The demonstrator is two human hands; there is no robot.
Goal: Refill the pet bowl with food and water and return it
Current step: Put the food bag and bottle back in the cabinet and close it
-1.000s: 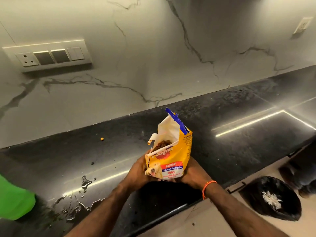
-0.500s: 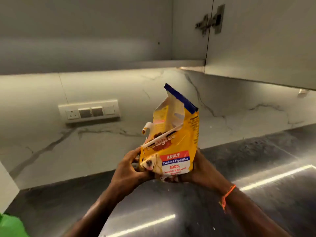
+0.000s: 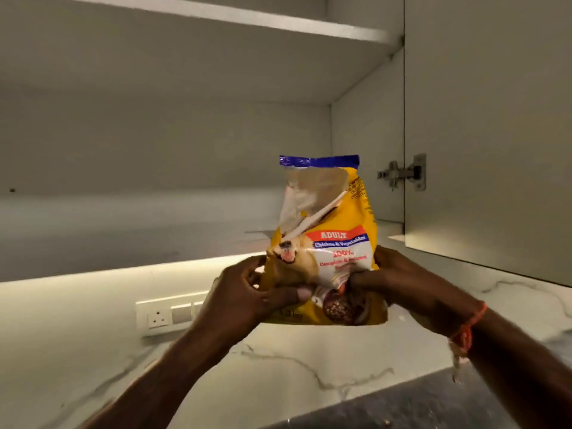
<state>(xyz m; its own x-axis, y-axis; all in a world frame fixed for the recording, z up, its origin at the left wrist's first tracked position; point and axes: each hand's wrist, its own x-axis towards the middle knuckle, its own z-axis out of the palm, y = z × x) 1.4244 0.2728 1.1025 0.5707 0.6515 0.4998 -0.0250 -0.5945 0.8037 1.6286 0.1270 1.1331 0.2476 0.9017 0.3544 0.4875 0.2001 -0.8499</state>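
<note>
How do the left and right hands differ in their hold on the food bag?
The left hand holds the food bag at its lower left, thumb laid across the front; the right hand pinches the lower right, fingertips pressed into the front panel. The right wrist wears an orange thread; the left wrist is bare. Both grip the bag low, keeping it upright before the open cabinet.

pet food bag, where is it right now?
Head view, centre-right: the pet food bag is held upright in both hands, left hand and right hand, in front of the open cabinet's lower shelf, left of the hinge.
</note>
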